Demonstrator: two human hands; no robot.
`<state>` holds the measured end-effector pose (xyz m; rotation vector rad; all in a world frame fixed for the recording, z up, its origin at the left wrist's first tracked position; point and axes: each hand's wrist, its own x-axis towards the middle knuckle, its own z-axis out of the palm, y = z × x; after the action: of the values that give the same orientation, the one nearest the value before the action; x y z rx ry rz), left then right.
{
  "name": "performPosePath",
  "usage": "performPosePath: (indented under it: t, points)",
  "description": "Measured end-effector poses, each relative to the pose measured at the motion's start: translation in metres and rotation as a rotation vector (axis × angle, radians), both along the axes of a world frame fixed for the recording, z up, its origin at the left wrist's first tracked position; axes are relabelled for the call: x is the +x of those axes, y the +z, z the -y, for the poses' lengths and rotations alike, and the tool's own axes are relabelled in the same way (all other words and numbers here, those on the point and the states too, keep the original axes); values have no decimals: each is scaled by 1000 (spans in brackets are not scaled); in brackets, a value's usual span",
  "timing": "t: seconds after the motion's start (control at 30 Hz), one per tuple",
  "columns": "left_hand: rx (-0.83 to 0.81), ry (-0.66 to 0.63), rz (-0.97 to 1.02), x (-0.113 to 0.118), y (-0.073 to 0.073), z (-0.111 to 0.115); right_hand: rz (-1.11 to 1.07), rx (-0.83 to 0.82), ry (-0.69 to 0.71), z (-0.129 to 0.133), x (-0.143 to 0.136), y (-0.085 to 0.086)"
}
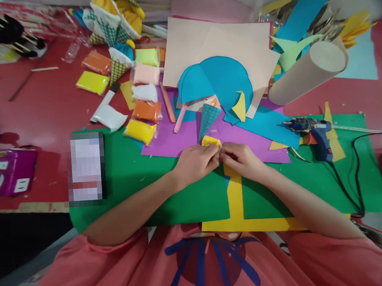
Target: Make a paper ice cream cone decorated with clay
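My left hand [198, 160] and my right hand [242, 158] meet over the middle of the work surface, fingers closed and pinching. Between and just beyond them shows a small yellow clay packet [211, 141] in shiny wrap; my fingers hide its near part. Directly behind it lies a teal paper cone [209, 118] with a grid pattern and a peach inside. A curled yellow foam piece [239, 107] rests to the cone's right, and a pink marker [180, 117] to its left. Purple foam sheet [168, 142] lies under these things.
Several clay packets [146, 111] line the left side, near a phone [86, 166]. A glue gun [322, 137] with its black cord lies right on green foam [194, 203]. Behind are blue circles [226, 78], a rolled beige sheet [306, 73] and finished cones [111, 25].
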<state>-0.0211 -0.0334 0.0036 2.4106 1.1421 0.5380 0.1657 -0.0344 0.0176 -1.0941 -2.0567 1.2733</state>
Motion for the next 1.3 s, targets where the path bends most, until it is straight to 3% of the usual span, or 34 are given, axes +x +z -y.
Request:
performPosePath:
  t: [0.13, 0.23, 0.43, 0.53, 0.6, 0.8, 1.0, 1.13, 1.3]
  points:
    - [171, -11, 20, 2, -6, 1, 165, 45, -43, 3, -4, 0]
    - [136, -33, 99, 3, -5, 0, 116, 44, -88, 6, -7, -2]
    - [-429, -82, 518, 3, 7, 1, -295, -203, -30, 8, -7, 0]
    - [-557, -62, 617, 3, 10, 2, -360, -274, -31, 4, -4, 1]
    - [-482, -70, 583, 2, 9, 2, -287, -251, -23, 1, -1, 2]
    - [116, -23, 387, -2, -1, -4, -233, -202, -76, -4, 9, 6]
    - [31, -67, 133, -4, -6, -11, -211, -232, -6, -8, 14, 6]
    - [20, -38, 52, -8, 6, -12, -92, -120, -9, -13, 19, 5]
    - [40, -109, -34, -9, 17, -14, -22, -58, 5, -16, 22, 3]
